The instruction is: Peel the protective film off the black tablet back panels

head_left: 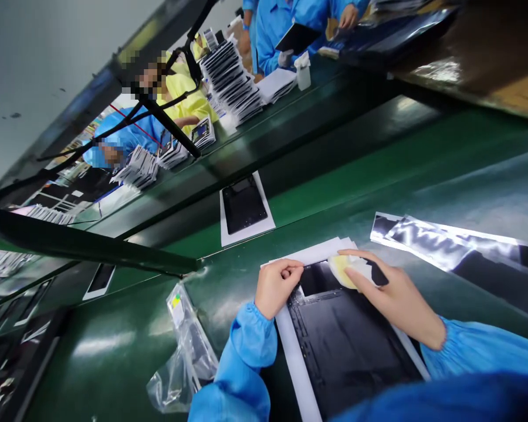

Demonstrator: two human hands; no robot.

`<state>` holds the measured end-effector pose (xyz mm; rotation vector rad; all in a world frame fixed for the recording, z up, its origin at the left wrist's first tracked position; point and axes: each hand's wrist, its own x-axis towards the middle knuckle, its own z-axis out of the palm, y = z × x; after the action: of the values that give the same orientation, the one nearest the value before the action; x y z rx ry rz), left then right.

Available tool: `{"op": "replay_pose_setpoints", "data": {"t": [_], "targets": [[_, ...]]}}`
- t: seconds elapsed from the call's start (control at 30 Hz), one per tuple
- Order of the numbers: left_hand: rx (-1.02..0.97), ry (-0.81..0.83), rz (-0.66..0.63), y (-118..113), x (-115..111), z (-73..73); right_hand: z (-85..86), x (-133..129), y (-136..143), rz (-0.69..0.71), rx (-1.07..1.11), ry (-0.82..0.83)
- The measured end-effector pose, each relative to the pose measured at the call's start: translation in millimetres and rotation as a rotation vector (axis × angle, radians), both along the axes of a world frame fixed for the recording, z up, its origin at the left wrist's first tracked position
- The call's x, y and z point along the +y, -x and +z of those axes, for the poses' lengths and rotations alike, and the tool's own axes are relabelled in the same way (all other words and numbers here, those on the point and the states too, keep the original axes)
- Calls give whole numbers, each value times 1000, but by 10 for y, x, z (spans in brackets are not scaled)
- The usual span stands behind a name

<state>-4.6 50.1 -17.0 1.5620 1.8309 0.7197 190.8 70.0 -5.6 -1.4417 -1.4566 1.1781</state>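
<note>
In front of me a flat black tablet-like panel (pixel 352 346) lies on white sheets (pixel 293 351). Near its far end is a glossy dark rectangle (pixel 320 280) with a pale lower edge. My left hand (pixel 278 285) rests at the panel's far left corner, thumb and forefinger pinched together; whatever is between them is too small to make out. My right hand (pixel 389 296) is closed around a yellow and white pad (pixel 344 271), which touches or hovers just over the dark rectangle's right side. The pad's right part is hidden by my fingers.
Clear plastic bags (pixel 189 351) lie left of my left arm. Shiny black-and-white film strips (pixel 449 243) lie to the right. Another black panel (pixel 245 205) sits on the green conveyor belt (pixel 299 196) beyond. A green metal post (pixel 92 243) crosses the left; co-workers stand behind tall stacks (pixel 231 79).
</note>
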Motion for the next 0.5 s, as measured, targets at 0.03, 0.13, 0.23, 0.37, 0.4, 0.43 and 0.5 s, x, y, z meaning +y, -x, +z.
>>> {"op": "replay_pose_setpoints", "data": {"t": [0.03, 0.13, 0.23, 0.37, 0.4, 0.43, 0.5], "targets": [[10, 4, -4, 0, -3, 0, -15, -3, 11, 21, -34, -19], [41, 4, -16, -10, -11, 6, -67, -8, 19, 62, -114, -67], [72, 4, -16, -24, -19, 16, -116, -8, 6, 78, -156, -98], [87, 16, -20, -31, -25, 21, -147, -4, -2, 91, -180, -132], [88, 17, -20, -30, -26, 21, -149, -2, -1, 94, -185, -138], [89, 18, -20, -29, -26, 21, -150, -1, 1, 97, -190, -142], [92, 20, -20, -27, -27, 21, -152, 0, 3, 102, -199, -148]]}}
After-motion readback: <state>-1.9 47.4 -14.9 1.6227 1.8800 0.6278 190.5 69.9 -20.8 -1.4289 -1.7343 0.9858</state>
